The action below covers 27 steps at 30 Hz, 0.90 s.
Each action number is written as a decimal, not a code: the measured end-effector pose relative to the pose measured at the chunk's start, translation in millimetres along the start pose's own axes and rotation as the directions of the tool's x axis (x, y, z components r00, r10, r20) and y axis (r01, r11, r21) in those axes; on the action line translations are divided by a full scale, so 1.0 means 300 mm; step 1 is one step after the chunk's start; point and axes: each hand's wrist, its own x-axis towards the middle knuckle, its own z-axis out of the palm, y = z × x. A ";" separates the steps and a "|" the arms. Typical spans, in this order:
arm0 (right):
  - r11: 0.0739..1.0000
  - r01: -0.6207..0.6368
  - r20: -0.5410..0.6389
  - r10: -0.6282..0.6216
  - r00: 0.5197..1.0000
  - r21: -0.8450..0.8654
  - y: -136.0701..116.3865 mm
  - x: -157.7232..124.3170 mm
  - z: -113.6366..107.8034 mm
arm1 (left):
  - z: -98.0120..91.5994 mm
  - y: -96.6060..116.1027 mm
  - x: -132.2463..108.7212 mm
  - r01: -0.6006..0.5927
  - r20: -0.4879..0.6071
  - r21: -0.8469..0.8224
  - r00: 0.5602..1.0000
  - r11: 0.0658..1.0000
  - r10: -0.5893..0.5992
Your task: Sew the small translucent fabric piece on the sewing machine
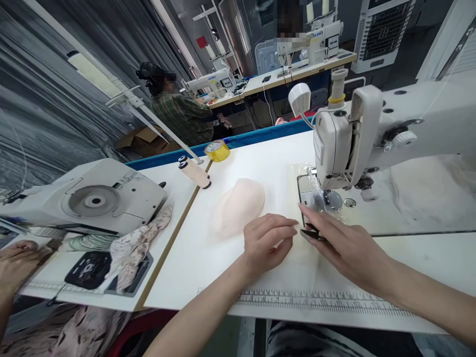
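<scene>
My left hand (pixel 267 238) rests on the white sewing table (pixel 260 163), its fingers curled and the thumb and forefinger pinched together at something too small to make out. My right hand (pixel 342 243) lies just right of it, fingers closed over a small dark tool (pixel 311 234), perhaps thread snips, in front of the needle plate (pixel 316 199). A pale pink padded cup (pixel 240 206) lies on the table just left of and behind my left hand. The white sewing machine (pixel 372 134) stands at the right, its needle above the plate.
A thread spool (pixel 194 172) and a roll of yellow tape (pixel 217 150) sit at the back left. A second machine (pixel 89 196) and lace fabric (pixel 137 243) lie at the left, with another person's hand (pixel 18 263) by them. A printed ruler (pixel 320 299) runs along the front edge. People work at machines behind.
</scene>
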 end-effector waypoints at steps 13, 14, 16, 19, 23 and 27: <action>0.986 -0.079 0.057 0.071 0.996 0.149 -0.008 -0.003 -0.005 | -0.007 -0.002 -0.003 -0.103 -0.004 0.062 0.995 0.993 0.104; 0.983 -0.086 0.062 0.077 0.995 0.160 -0.007 -0.003 -0.007 | -0.008 -0.002 -0.004 -0.106 -0.001 0.075 0.994 0.992 0.106; 0.981 -0.094 0.078 0.081 0.994 0.168 -0.007 -0.002 -0.009 | -0.011 -0.002 -0.006 -0.110 0.002 0.090 0.994 0.990 0.111; 0.982 -0.091 0.101 0.075 0.992 0.168 -0.005 -0.002 -0.009 | -0.013 -0.003 -0.008 -0.119 -0.005 0.087 0.993 0.989 0.120; 0.980 -0.085 0.100 0.068 0.993 0.178 -0.004 -0.002 -0.007 | -0.011 -0.003 -0.005 -0.121 -0.021 0.091 0.992 0.988 0.123; 0.976 -0.097 0.118 0.075 0.990 0.194 -0.005 -0.002 -0.009 | -0.010 -0.001 0.001 -0.134 -0.027 0.104 0.990 0.986 0.138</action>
